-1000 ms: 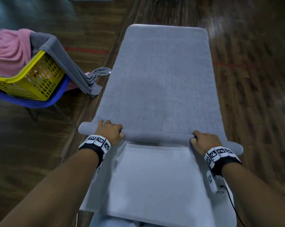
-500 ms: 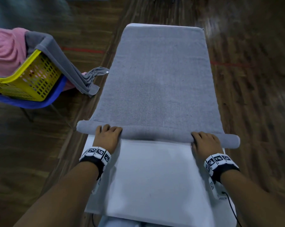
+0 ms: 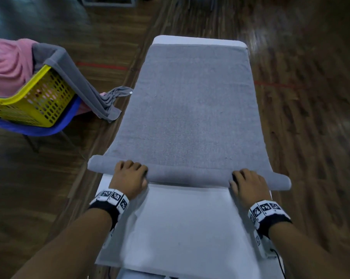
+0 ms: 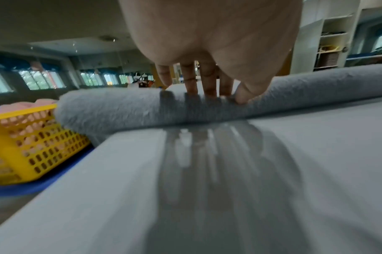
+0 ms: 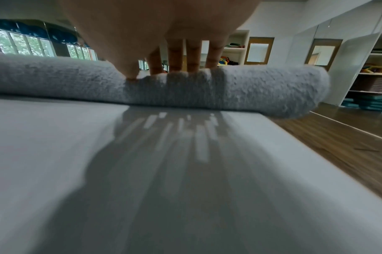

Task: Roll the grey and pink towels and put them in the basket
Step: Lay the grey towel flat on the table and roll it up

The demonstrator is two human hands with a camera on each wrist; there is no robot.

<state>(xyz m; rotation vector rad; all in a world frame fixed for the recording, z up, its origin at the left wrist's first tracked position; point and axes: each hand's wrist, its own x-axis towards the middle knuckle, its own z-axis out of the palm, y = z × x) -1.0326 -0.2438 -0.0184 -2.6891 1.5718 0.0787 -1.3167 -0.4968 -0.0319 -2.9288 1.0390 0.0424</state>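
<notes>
grey towel [image 3: 192, 109] roll near table [image 3: 182, 228] edge under both hands' straight, slightly spread fingers [image 4: 191, 82], ends overhanging

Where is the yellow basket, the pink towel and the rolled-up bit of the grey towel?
yellow basket [image 3: 47, 101], head view, its holed side wall.
pink towel [image 3: 7, 65], head view, the heap in the basket.
grey towel roll [image 3: 190, 175], head view, middle of the roll.

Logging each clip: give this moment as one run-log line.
stage: rolling grey towel | left hand: pressing roll | right hand: pressing roll | basket: holds unrolled towels
</notes>
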